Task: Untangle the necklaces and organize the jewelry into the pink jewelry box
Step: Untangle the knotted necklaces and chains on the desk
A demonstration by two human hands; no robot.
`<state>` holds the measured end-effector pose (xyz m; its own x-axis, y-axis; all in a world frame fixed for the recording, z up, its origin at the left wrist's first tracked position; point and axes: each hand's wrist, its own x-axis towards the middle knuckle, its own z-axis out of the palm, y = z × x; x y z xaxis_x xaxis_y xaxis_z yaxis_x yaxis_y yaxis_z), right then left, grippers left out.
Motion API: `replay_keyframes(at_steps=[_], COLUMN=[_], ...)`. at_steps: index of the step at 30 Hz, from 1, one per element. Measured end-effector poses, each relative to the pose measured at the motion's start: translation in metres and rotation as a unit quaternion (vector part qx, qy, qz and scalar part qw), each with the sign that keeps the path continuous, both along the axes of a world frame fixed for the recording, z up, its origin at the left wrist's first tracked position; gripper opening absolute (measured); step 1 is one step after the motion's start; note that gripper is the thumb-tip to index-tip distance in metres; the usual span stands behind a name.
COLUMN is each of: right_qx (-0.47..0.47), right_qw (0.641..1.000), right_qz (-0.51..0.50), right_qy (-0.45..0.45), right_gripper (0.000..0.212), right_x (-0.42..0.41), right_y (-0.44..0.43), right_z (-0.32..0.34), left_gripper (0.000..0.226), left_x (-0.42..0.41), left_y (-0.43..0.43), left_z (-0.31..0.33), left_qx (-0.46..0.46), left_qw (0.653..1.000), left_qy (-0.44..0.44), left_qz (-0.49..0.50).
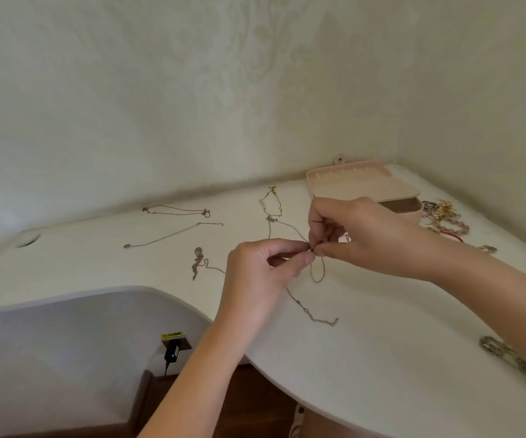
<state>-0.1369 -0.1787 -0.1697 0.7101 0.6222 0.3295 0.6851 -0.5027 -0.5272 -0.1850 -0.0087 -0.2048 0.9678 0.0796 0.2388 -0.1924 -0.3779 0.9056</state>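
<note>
Toward the left of the white table [75, 267], one thin chain [176, 212] lies stretched out behind another [173, 234], and a pendant piece [197, 263] lies nearer the hands. The left hand [260, 273] and the right hand [369, 238] meet fingertip to fingertip. Each pinches the same fine silver necklace [317, 281], whose loop hangs below them and whose tail trails on the table. Behind the right hand sits the open pink jewelry box [309, 183], with loose jewelry [445, 218] heaped just beside it on the right.
</note>
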Motion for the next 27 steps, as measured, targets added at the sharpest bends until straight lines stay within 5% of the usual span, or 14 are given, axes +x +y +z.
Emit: replay_keyframes(at_steps=[11, 17, 27], right_qx=[0.046, 0.172, 0.176], right_qw=[0.999, 0.969, 0.930], right_qz=[-0.025, -0.021, 0.072], right_qy=[-0.004, 0.175, 0.313], right_gripper=[0.021, 0.008, 0.018], right_x=[0.005, 0.016, 0.011], right_y=[0.001, 0.006, 0.013], right_z=[-0.007, -0.017, -0.028], left_gripper=[0.010, 0.014, 0.006], left_x=[0.016, 0.019, 0.019], left_y=[0.001, 0.004, 0.007], left_z=[-0.009, -0.013, -0.017], left_qx=[0.072, -0.024, -0.111], left_qw=[0.994, 0.995, 0.987], left_qy=[-0.081, -0.096, -0.116], left_qz=[0.010, 0.003, -0.030])
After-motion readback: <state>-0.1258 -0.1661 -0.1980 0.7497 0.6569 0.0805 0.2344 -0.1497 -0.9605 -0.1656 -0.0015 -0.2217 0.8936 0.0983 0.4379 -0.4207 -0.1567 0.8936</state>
